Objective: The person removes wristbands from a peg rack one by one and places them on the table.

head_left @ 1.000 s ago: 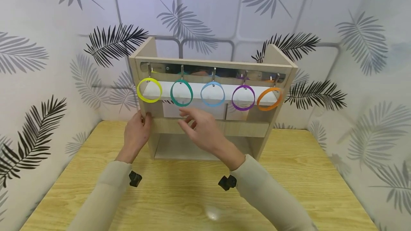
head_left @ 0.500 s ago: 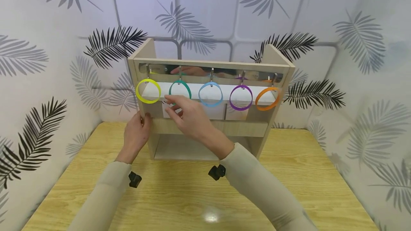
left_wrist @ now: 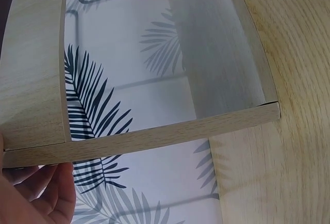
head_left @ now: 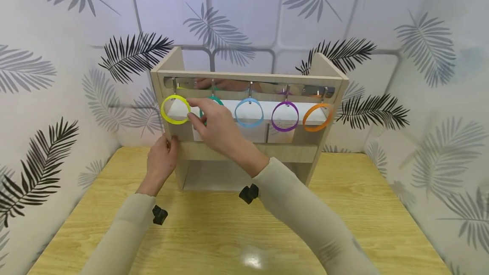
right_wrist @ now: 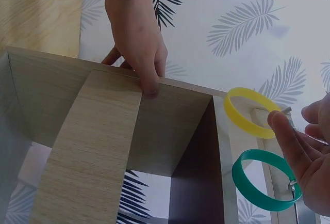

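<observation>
A yellow wristband [head_left: 175, 109] hangs from the leftmost hook of a small wooden shelf [head_left: 244, 152]. My right hand [head_left: 217, 124] is at the band's right edge, thumb and forefinger still apart. In the right wrist view the thumb tip seems to touch the yellow band [right_wrist: 247, 113]. Partly behind that hand hangs a green wristband [right_wrist: 265, 180]. My left hand [head_left: 162, 158] grips the shelf's left side panel, its thumb on the inner face; the right wrist view shows this left hand [right_wrist: 136, 43] too.
A light blue wristband [head_left: 249, 113], a purple wristband [head_left: 285, 116] and an orange wristband [head_left: 318, 118] hang on hooks farther right. The hooks project from a shiny metal rail [head_left: 269, 87]. The shelf stands on a wood-grain table [head_left: 214, 232] before leaf-patterned walls.
My right hand has moved left and up, from below the green and blue bands to the yellow wristband. The left hand keeps its grip on the shelf.
</observation>
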`<state>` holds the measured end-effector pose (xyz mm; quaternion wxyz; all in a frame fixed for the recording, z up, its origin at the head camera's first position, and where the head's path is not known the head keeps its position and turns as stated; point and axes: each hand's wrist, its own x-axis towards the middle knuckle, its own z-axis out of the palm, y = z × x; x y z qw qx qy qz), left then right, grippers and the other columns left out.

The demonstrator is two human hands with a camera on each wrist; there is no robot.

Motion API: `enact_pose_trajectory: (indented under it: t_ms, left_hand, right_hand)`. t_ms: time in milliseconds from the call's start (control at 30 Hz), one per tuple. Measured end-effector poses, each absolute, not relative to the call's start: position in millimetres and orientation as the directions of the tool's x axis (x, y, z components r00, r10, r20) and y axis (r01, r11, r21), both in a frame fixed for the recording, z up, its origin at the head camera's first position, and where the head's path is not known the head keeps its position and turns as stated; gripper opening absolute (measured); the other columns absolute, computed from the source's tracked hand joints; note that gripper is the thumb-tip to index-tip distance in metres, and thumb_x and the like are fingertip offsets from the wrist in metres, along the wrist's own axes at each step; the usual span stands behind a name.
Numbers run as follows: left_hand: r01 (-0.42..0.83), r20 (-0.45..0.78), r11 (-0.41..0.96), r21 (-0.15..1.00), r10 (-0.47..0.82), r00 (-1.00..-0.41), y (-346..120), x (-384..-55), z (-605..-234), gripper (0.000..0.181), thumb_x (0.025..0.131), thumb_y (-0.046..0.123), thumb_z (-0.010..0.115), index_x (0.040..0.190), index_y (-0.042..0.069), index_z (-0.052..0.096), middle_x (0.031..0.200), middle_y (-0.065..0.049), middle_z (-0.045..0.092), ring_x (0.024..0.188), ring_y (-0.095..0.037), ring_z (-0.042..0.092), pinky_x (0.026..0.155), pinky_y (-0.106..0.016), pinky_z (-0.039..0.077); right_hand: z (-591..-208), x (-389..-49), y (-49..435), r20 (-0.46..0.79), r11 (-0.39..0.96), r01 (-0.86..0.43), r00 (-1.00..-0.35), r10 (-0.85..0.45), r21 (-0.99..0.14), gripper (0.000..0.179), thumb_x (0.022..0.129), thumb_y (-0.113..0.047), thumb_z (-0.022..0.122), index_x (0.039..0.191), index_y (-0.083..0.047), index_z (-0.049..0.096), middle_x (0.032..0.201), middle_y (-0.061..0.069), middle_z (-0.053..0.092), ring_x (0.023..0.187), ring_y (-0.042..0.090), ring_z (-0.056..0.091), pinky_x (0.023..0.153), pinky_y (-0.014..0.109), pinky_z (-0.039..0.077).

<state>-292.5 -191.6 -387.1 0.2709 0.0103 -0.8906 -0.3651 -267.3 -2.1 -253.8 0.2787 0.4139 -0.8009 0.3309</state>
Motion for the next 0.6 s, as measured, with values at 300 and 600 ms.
enact_pose_trajectory:
  t_ms: [300,600]
  left_hand:
    - [0.181,0.470,0.721,0.669,-0.221,-0.855,-192,-291,-389,0.045,0.101,0.037,0.032,0.110,0.000,0.057,0.093,-0.018,0.060,0.075,-0.030,0.055,0.064,-0.044,0.044]
    - [0.194,0.477,0.729,0.657,-0.203,-0.855,-193,-292,-389,0.045,0.101,0.037,0.032,0.111,0.001,0.057,0.096,-0.018,0.061,0.078,-0.032,0.058,0.067,-0.047,0.046]
  right_hand:
    - [-246,-275,-13,0.660,0.499,-0.812,-0.556,-0.505,-0.303,0.035,0.093,-0.013,0.059,0.127,-0.004,0.056,0.119,0.009,0.061,0.078,0.015,0.061,0.071,0.021,0.045]
    - [-245,-282,-18,0.611,0.564,-0.780,-0.593,-0.524,-0.272,0.036,0.094,-0.014,0.058,0.129,-0.004,0.054,0.115,0.007,0.062,0.101,0.021,0.059,0.083,0.030,0.045]
